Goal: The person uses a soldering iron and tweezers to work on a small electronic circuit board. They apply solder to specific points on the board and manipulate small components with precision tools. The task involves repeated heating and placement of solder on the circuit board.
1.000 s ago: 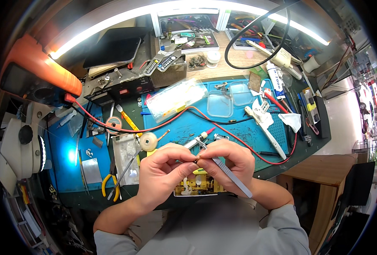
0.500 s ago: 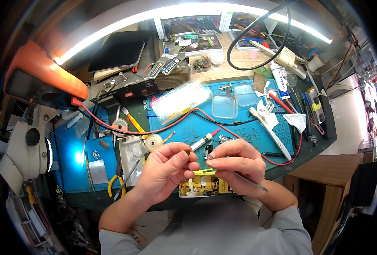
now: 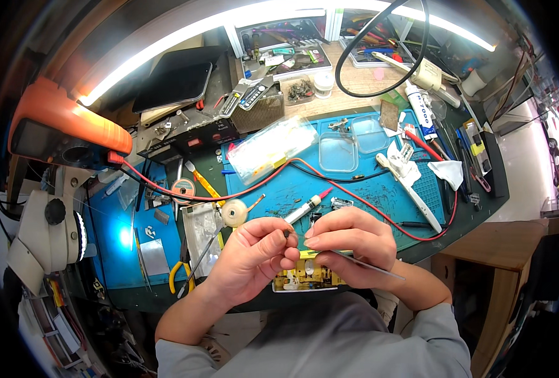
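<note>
My left hand (image 3: 249, 257) pinches a small dark part (image 3: 286, 233) between thumb and fingertips; its exact kind is too small to make out. Close beside it, my right hand (image 3: 358, 244) is closed around slim grey metal tweezers (image 3: 377, 268), whose back end sticks out to the lower right. Their tips are hidden by my fingers. Beneath both hands lies a yellow circuit assembly in a white-edged case (image 3: 308, 277), partly covered by them. Just beyond my fingertips, a flux syringe (image 3: 306, 208) with a pink tip rests on the blue mat (image 3: 279, 189).
A red test lead (image 3: 368, 209) loops across the mat from an orange meter (image 3: 71, 123). To the left are a solder wick spool (image 3: 235, 213), yellow-handled pliers (image 3: 180, 277) and a microscope (image 3: 46, 220). A white brush (image 3: 412, 195) and a glue tube (image 3: 421, 110) lie on the right.
My right fingers have drawn closer around the tweezers, hiding the tips seen before. The dark part in my left fingers shows more clearly. The whole view has shifted slightly.
</note>
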The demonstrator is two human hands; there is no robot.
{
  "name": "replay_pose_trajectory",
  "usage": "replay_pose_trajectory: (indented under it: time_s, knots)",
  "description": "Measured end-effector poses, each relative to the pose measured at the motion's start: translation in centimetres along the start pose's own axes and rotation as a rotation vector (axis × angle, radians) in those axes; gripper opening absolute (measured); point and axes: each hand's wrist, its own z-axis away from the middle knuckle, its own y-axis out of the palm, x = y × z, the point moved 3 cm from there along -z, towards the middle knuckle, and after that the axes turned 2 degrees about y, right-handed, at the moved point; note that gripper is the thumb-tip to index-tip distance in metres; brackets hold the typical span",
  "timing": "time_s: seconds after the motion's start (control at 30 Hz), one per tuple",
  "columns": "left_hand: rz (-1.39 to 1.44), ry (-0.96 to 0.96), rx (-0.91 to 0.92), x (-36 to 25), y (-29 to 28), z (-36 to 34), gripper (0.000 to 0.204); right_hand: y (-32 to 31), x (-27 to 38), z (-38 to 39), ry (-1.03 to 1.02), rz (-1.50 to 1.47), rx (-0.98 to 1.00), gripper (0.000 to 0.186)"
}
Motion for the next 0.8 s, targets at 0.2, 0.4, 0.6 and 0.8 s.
replay_pose_trajectory:
  time_s: [0.2, 0.4, 0.6, 0.8]
  knots:
    - [0.009, -0.003, -0.015, -0.06, 0.22, 0.14, 0.018, -0.01, 0.04, -0.09, -0.020, 0.043, 0.007, 0.024]
    - [0.002, -0.015, -0.050, -0.29, 0.21, 0.10, 0.017, -0.03, 0.24, -0.03, -0.103, 0.179, 0.005, 0.028]
    - [0.052, -0.068, -0.075, -0.25, 0.36, 0.14, 0.017, -0.84, 0.49, -0.21, -0.164, 0.254, -0.048, 0.030]
    - [0.065, -0.066, -0.078, -0.21, 0.16, 0.16, 0.018, -0.03, 0.10, 0.06, -0.202, 0.231, 0.007, 0.027]
